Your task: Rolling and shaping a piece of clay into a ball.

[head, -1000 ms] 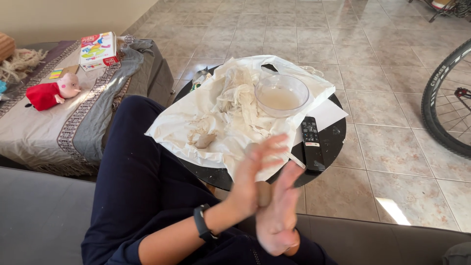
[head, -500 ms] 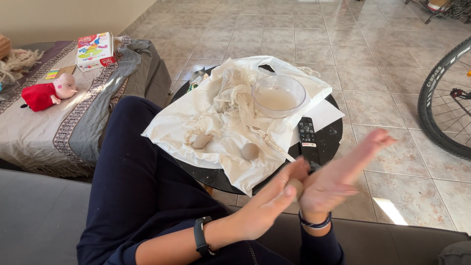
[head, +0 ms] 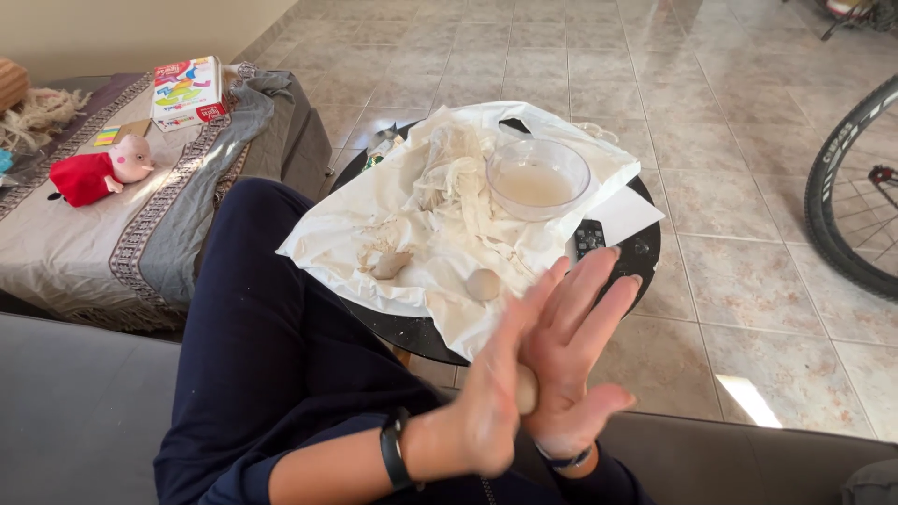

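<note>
A round dark tabletop is covered by a white floury cloth, on which a glass bowl of cloudy liquid and a finished dough ball are set. A dough lump is pressed between the left hand and right hand, fingers straight and spread. Rolling seems under way; even circular pressure is called for next. Compared with earlier, the palms are crossed more steeply.
</note>
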